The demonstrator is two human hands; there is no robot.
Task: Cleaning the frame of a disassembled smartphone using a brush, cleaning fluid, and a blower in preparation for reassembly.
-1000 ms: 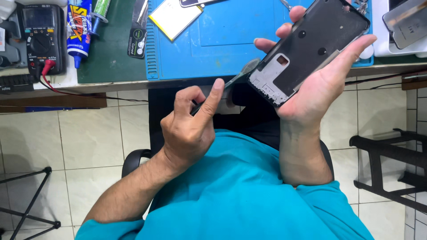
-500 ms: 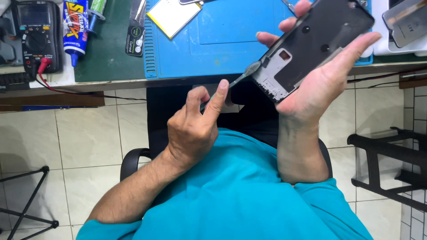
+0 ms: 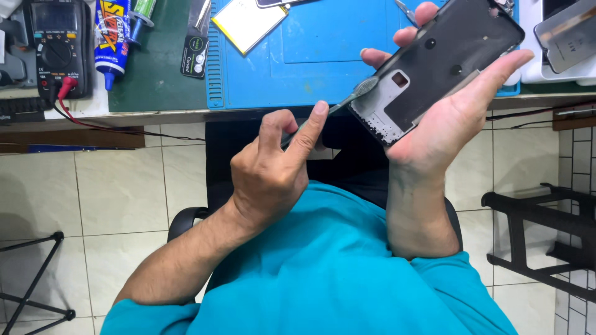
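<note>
**Phone frame and scraper held above the bench edge**

Hands first: we see both raised in front of the person's chest, short of the near edge of the workbench [image 3: 161, 93]. Our left hand [image 3: 273, 177] is closed around a thin metal scraper [image 3: 351, 99], the forefinger stretched along its shaft and the thumb pressed beside it. The flat tip of the scraper touches the lower left corner of a dark phone frame [image 3: 444, 62], beside a small square opening in it.

Our right hand [image 3: 453, 118] grips the phone frame from beneath, palm up, with fingertips curled over its far long edge and the thumb lying along the near one. The frame sits tilted, its inner side facing us, above the near right part of the bench and not resting on it.

On the bench a blue mat [image 3: 310, 56] covers the middle and reaches to the near edge. A pale yellow rectangular piece [image 3: 245, 22] lies at the far edge of the mat. Left of the mat, on a green surface, lie a small black packet [image 3: 195, 53] and a glue tube [image 3: 112, 34] with a blue nozzle. A black meter [image 3: 59, 46] with a red lead sits at the far left corner. A grey metal plate [image 3: 568, 37] rests at the far right corner.
</note>
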